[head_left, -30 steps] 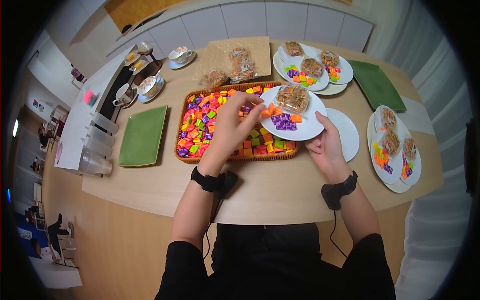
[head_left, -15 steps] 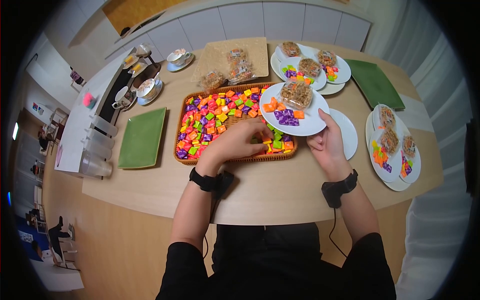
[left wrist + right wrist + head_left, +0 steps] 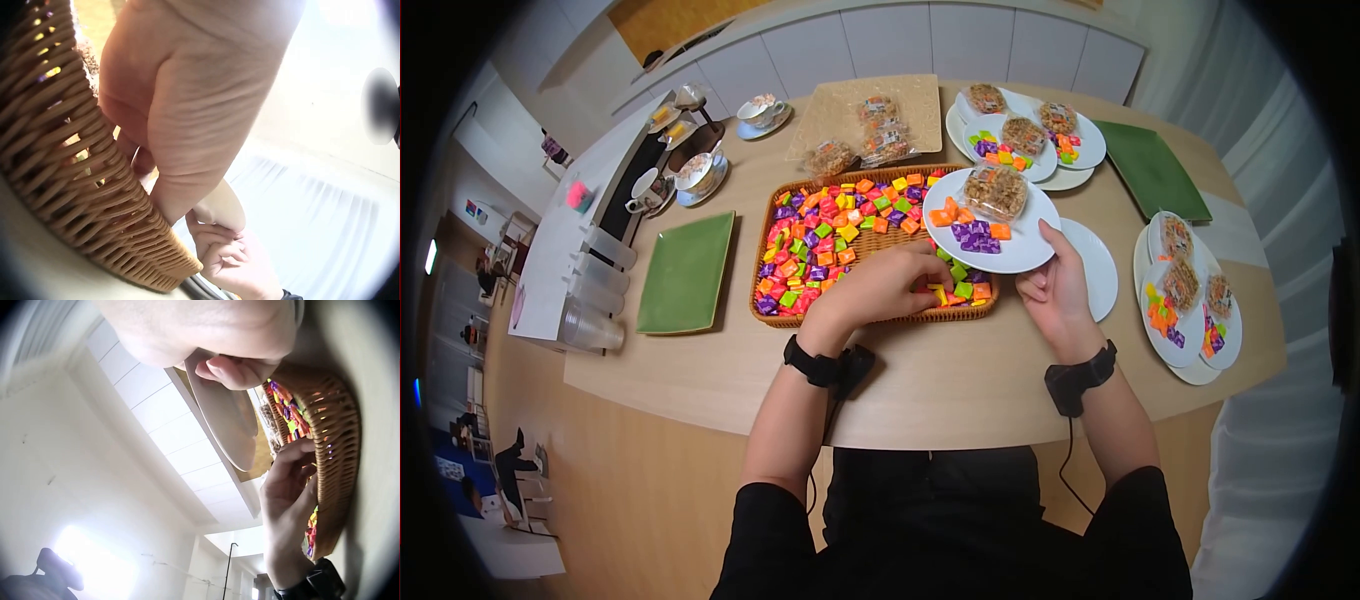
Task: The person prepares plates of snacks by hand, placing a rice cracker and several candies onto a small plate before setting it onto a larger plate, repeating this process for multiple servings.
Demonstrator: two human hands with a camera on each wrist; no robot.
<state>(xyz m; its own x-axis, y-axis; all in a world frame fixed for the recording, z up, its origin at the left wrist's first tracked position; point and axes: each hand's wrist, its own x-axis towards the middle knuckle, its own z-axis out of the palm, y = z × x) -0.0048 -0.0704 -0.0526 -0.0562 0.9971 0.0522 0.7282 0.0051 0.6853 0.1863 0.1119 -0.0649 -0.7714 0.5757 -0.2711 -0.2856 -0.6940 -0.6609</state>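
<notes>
In the head view my left hand [image 3: 878, 287] reaches over the near rim of the wicker basket [image 3: 775, 318] with bent fingers down among wrapped candies [image 3: 812, 240]; its fingertips are hidden. My right hand [image 3: 1058, 290] grips the right edge of a white plate [image 3: 1032, 247], raised beside and partly over the basket. On the plate lie a packaged crumbly snack [image 3: 997, 192], orange candies [image 3: 948, 212] and purple candies [image 3: 975, 237]. The right wrist view shows the left hand [image 3: 284, 503] inside the basket wall [image 3: 337, 437] and the plate's underside [image 3: 225, 419].
Another white plate [image 3: 1090, 268] rests on the table behind the right hand. Filled plates stand at the back right and far right [image 3: 1170, 340]. Green plates lie left [image 3: 685, 275] and right [image 3: 1155, 170]; packaged snacks [image 3: 828, 157], a beige board [image 3: 830, 105] and teacups [image 3: 697, 175] are behind.
My left hand has moved from the held plate's left edge down into the basket. The orange candies lie on the plate, away from its fingers. The right hand keeps its grip on the plate.
</notes>
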